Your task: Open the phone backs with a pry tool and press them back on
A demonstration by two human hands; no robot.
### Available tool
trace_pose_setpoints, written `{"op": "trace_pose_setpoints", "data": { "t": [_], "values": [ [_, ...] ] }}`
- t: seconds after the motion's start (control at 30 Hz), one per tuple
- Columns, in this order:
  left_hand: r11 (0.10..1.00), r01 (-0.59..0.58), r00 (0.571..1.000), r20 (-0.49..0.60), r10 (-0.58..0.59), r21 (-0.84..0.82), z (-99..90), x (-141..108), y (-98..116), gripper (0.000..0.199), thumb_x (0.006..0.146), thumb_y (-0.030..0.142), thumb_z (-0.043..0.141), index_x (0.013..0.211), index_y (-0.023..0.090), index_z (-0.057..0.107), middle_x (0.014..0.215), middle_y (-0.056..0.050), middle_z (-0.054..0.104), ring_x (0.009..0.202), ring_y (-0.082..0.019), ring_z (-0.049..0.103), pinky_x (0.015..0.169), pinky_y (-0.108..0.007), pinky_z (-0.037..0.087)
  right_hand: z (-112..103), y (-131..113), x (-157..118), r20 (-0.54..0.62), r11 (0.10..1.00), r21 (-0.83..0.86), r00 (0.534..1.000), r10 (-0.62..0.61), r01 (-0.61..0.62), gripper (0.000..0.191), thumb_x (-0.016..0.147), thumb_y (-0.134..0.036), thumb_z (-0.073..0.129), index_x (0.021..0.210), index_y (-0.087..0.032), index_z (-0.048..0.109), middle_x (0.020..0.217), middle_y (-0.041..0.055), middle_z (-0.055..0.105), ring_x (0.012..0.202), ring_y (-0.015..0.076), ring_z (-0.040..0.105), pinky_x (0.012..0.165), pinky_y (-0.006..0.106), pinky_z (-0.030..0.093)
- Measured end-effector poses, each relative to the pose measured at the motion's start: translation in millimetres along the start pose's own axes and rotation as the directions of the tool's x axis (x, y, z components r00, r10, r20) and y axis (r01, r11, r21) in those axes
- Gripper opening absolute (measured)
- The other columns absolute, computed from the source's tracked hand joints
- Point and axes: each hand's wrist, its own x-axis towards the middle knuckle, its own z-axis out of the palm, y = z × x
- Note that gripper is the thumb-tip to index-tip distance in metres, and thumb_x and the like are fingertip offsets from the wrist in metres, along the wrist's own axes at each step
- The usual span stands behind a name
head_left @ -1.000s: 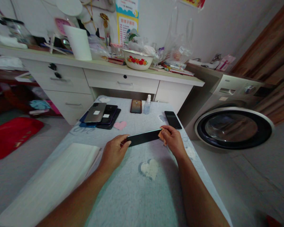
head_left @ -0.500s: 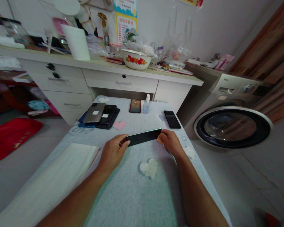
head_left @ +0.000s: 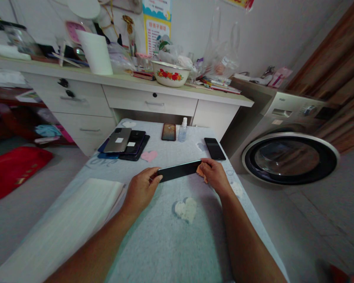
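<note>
A dark phone (head_left: 179, 170) is held up above the table, tilted with its long side across. Its left end is pinched between the thumb and fingers of my left hand (head_left: 141, 188). At the right end, my right hand (head_left: 215, 175) is closed on an orange cloth (head_left: 201, 173), its fingers against the phone's edge. Beyond the phone stand a clear spray bottle (head_left: 182, 130) and, beside it, a brown phone or case (head_left: 168, 132) lying flat. Another black phone (head_left: 214, 148) lies at the right. Several phones (head_left: 117, 140) are stacked at the left.
The table (head_left: 165, 243) has a pale blue cloth with heart shapes. A folded whitish sheet (head_left: 65, 224) lies along its left side. Behind stands a white cabinet (head_left: 129, 96) carrying a flowered bowl (head_left: 171, 74). A washing machine (head_left: 286, 118) is at the right.
My right hand has shifted slightly at the phone's right end, and more of the orange cloth shows below its fingers. My left hand and the phone look nearly unchanged.
</note>
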Motion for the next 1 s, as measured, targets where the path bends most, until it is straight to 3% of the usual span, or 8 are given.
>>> {"op": "trace_pose_setpoints", "data": {
  "t": [0.27, 0.53, 0.7, 0.9, 1.0],
  "values": [
    [1.0, -0.008, 1.0, -0.01, 0.008, 0.026, 0.0, 0.0, -0.8, 0.024, 0.084, 0.032, 0.054, 0.101, 0.021, 0.067, 0.092, -0.003, 0.072, 0.079, -0.02, 0.067, 0.075, -0.032, 0.05, -1.8, -5.6, -5.5, 0.11, 0.994, -0.105, 0.994, 0.0, 0.011, 0.025, 0.076, -0.031, 0.053, 0.088, -0.015, 0.068, 0.06, -0.0003, 0.061, 0.042, 0.0096, 0.046, 0.037, 0.019, 0.035],
    [0.998, -0.017, 1.0, -0.005, 0.017, 0.058, -0.2, -0.8, -3.0, 0.027, 0.086, 0.033, 0.054, 0.105, 0.021, 0.067, 0.095, -0.003, 0.072, 0.083, -0.021, 0.067, 0.075, -0.031, 0.05, -1.8, -5.0, -5.8, 0.073, 0.984, -0.16, 0.995, -0.07, 0.081, 0.026, 0.075, -0.028, 0.052, 0.089, -0.017, 0.071, 0.062, 0.0005, 0.062, 0.053, 0.0139, 0.054, 0.044, 0.021, 0.039],
    [0.997, -0.038, 0.998, -0.039, 0.041, 0.074, -0.8, -1.1, -5.8, 0.023, 0.086, 0.031, 0.054, 0.103, 0.022, 0.067, 0.096, -0.003, 0.071, 0.085, -0.02, 0.066, 0.078, -0.031, 0.049, -1.0, -2.1, -2.7, -0.007, 0.983, -0.112, 0.989, -0.147, 0.145, 0.032, 0.077, -0.032, 0.053, 0.1, -0.016, 0.069, 0.073, 0.003, 0.065, 0.063, 0.0159, 0.059, 0.053, 0.024, 0.047],
    [0.995, -0.076, 0.995, -0.059, 0.079, 0.062, -1.3, -0.1, -5.5, 0.02, 0.087, 0.029, 0.054, 0.1, 0.021, 0.067, 0.096, -0.003, 0.069, 0.086, -0.019, 0.065, 0.081, -0.031, 0.049, -2.7, -14.0, -4.7, -0.078, 0.937, -0.063, 0.934, -0.348, 0.344, 0.026, 0.079, -0.031, 0.058, 0.098, -0.017, 0.068, 0.096, 0.0062, 0.064, 0.088, 0.0174, 0.061, 0.08, 0.03, 0.051],
    [0.994, -0.101, 0.993, -0.053, 0.103, 0.049, -1.9, 0.6, -2.7, 0.021, 0.087, 0.029, 0.053, 0.099, 0.02, 0.067, 0.095, -0.003, 0.069, 0.087, -0.02, 0.065, 0.081, -0.032, 0.049, -4.6, -20.7, -8.3, -0.101, 0.919, -0.033, 0.914, -0.393, 0.392, 0.022, 0.082, -0.029, 0.057, 0.098, -0.018, 0.068, 0.1, 0.0057, 0.062, 0.087, 0.0164, 0.06, 0.074, 0.028, 0.053]
  ]
}}
